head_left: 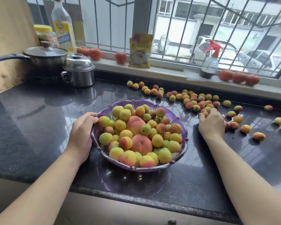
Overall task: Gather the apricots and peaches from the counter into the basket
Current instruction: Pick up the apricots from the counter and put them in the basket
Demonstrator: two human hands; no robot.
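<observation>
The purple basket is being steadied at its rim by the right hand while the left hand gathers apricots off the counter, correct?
Hands are swapped. The head view shows the left hand holding the purple basket at its rim, while the right hand gathers apricots off the counter.

Left hand (pixel 81 133) grips basket (pixel 183 135); right hand (pixel 212 123) covers apricots (pixel 205 113).

Dark, glossy speckled stone tabletop (pixel 39 111), window reflections all over it. Near the front edge, about midway along, sits the purple basket (pixel 183 138), heaped with fruit. Loose apricots (pixel 193 101) lie scattered along the back edge toward the right, thickest just beyond the basket, thinning out to the far right edge. At the back left corner stands a lidded steel pot (pixel 79 70), close beside a black stove burner (pixel 44 77).
</observation>
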